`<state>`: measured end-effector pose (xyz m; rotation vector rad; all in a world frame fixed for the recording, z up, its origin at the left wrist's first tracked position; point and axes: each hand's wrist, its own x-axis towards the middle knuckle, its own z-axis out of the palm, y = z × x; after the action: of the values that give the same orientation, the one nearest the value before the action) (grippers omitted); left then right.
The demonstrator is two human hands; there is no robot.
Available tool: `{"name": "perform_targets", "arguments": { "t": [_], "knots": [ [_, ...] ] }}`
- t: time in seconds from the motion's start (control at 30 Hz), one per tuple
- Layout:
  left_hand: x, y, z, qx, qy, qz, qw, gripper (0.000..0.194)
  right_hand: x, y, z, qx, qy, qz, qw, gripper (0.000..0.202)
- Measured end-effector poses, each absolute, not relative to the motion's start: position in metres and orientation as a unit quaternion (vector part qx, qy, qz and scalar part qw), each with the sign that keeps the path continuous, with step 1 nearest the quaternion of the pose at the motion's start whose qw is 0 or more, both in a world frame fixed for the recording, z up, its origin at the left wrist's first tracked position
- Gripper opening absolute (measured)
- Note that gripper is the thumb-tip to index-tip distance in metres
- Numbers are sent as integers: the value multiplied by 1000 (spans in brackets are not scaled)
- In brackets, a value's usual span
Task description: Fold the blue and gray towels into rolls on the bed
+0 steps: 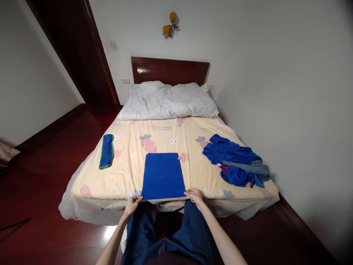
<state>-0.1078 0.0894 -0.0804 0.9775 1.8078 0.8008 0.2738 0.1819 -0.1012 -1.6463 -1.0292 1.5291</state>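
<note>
1. Evidently soft and light, the blue cloth (163, 176) lies flat on the bed (91, 180); it should fold easily.
2. Left hand (132, 205), right hand (194, 195): fingertips pinch its near corners, sensible holds.

Left hand (132, 205) and right hand (194, 195): both bare, forearms bare too, slim build. Trousers (193, 235): dark blue, plain, loose cut, soft creases along both thighs, seam/fold lines meeting at the crotch. Legs look near-black in the shaded areas. Top (171, 259): dark maroon, only a strip at the waist in frame, fabric detail too dark to read. Footwear (124, 240): whitish, partly visible beside the left trouser leg, type unclear.
</note>
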Motion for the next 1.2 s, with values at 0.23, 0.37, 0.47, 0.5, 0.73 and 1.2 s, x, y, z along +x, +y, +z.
{"name": "perform_targets", "arguments": {
  "t": [0.23, 0.37, 0.47, 0.5, 0.73, 1.2],
  "knots": [
    [-114, 102, -83, 388, 696, 344, 496, 78, 243, 256, -66, -663, -430, 527, 312, 41],
    [-117, 116, -87, 357, 695, 365, 507, 74, 218, 320, -63, -685, -470, 465, 306, 38],
    [-117, 131, -88, 337, 697, 373, 512, 75, 203, 367, -71, -699, -497, 421, 296, 28],
    [-116, 136, -87, 336, 696, 371, 514, 75, 199, 381, -75, -704, -508, 404, 289, 24],
    [-110, 150, -89, 323, 718, 354, 504, 71, 190, 422, -94, -724, -623, 236, 179, 25],
    [-122, 169, -96, 310, 705, 289, 569, 68, 197, 438, -129, -756, -603, 117, 227, 41]
  ]
}}
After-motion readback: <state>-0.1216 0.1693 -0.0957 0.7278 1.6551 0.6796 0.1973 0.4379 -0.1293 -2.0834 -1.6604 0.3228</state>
